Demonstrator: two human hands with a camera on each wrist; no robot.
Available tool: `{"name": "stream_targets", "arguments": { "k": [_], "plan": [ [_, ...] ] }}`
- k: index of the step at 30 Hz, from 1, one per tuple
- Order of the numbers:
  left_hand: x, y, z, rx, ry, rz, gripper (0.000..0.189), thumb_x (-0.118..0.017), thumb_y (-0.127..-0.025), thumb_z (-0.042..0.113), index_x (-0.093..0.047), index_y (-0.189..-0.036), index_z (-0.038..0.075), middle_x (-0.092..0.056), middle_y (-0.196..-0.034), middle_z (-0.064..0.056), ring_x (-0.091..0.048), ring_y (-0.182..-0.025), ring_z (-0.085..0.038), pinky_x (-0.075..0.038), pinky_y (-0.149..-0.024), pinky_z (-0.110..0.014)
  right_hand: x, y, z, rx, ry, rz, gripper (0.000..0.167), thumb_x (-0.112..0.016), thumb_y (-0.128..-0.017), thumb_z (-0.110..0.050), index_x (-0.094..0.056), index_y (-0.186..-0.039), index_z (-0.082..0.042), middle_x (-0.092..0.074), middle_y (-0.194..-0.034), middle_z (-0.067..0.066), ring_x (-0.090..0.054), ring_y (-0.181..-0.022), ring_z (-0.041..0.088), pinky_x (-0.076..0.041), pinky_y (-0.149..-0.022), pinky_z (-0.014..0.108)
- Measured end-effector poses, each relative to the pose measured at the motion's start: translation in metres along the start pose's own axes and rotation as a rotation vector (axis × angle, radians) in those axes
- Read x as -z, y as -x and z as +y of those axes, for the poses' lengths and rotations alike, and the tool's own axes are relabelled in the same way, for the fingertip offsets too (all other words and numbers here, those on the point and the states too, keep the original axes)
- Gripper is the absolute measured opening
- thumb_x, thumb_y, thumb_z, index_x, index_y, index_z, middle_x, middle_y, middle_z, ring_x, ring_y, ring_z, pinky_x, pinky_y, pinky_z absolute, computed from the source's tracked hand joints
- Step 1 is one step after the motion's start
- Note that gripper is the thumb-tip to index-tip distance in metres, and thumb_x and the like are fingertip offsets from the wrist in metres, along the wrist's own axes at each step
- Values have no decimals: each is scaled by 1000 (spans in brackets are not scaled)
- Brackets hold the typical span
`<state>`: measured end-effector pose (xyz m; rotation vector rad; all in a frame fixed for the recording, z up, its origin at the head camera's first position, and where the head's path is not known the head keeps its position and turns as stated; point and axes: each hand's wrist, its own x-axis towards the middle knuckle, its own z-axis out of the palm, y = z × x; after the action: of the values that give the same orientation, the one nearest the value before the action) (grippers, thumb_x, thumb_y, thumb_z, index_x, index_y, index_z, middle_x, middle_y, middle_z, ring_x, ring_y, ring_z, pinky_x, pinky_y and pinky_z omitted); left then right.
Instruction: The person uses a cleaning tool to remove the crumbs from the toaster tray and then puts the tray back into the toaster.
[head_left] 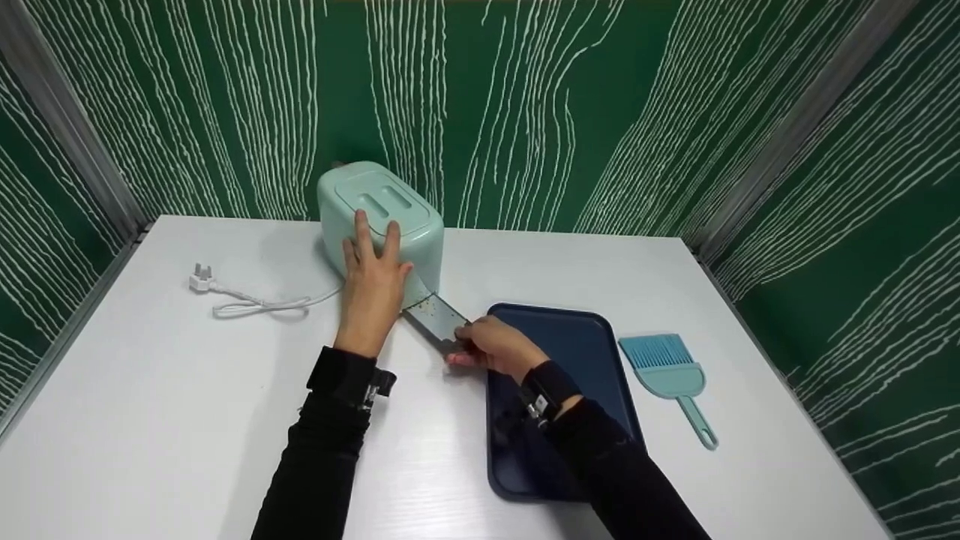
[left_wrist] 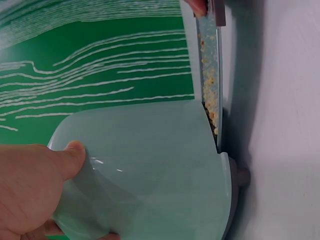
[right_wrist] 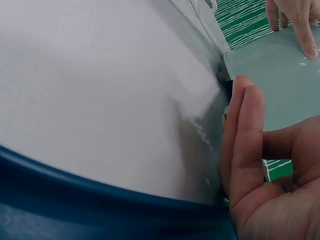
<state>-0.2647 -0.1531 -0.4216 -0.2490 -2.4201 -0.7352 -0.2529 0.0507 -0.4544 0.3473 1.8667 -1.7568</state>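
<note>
So the two hands are apart, each on its own job. The left hand [head_left: 373,289] has its fingers spread against the side and top edge of a mint-green toaster [head_left: 421,251], pressing rather than wrapping round it. The right hand [head_left: 495,346] pinches the outer end of a crumb tray [head_left: 442,319], which is partway out of the toaster's base.

The toaster stands upright near the back of the white desk [head_left: 187,420], left of centre. Its long axis runs on a diagonal, back left to front right, with the near end facing the right hand. The crumb tray sticks out along pretty much that same line, yellowish crumbs [left_wrist: 210,85] scattered on it.

Just past the right hand there's a navy serving tray [head_left: 585,337], long side running front to back; the right forearm crosses over it, so part of it's hidden. Right of that lies a teal brush [head_left: 667,375], bristles away from the person, handle toward the near right. Off left, a looped white cord [head_left: 259,304] ends in a plug [head_left: 202,279], prongs pointing to the back. Green panels with white squiggly lines [head_left: 510,90] stand behind.
</note>
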Motion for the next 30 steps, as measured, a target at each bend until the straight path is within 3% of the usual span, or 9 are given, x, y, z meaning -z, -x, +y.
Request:
{"name": "stream_targets", "arguments": {
  "k": [6,19,30],
  "plan": [
    [-1,-1,-1,-3,-12,0,62,-73,-103,20,-49,-158,4,-21,-170,-38,-41,-140,-73,-55,-105,-68,3,3,0,6,16,-27,14,-55,-111,-9,-60,-112,4,-62,-83,11,-75,-67,14,-62,-65,19],
    [0,1,0,4,-19,-7,62,-72,-103,22,-49,-158,4,-19,-170,-38,-40,-141,-74,-59,-98,-68,9,6,1,10,9,-62,15,-55,-110,-8,-64,-107,4,-66,-82,10,-75,-66,14,-61,-63,18],
    [1,0,1,16,-28,-33,63,-70,-105,24,-47,-160,5,-17,-172,-37,-39,-142,-73,-59,-99,-67,11,5,1,-11,-4,-61,17,-53,-111,-8,-62,-114,6,-67,-81,12,-74,-64,13,-60,-60,18]
  ]
}}
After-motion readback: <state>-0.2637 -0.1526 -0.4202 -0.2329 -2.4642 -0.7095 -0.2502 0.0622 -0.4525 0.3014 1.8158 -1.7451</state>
